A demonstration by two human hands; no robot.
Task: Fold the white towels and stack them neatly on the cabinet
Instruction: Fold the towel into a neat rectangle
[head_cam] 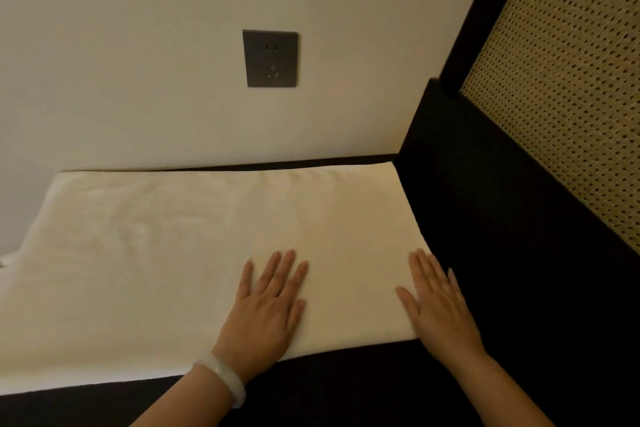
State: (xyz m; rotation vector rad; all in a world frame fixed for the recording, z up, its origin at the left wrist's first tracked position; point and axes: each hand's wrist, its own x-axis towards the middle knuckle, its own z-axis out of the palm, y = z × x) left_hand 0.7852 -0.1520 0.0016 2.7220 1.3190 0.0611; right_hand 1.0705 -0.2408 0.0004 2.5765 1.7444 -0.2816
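Both hands lie flat with fingers straight and spread, the left hand [268, 302] mid-towel and the right hand [438, 302] at its right edge, likely smoothing the white towel [173, 253] spread across the dark cabinet [346, 388] before folding

The scene is dimly lit, and a warm, yellowish cast is laid over everything. The white towel [207, 253] is rendered cream, paler at its left and tanner towards its right. The dark cabinet top [346, 392] is sunk in near-black, and its surface detail is lost. Straight edges are bowed by the wide-angle lens, most strongly near the frame borders. Fine texture is softened throughout.
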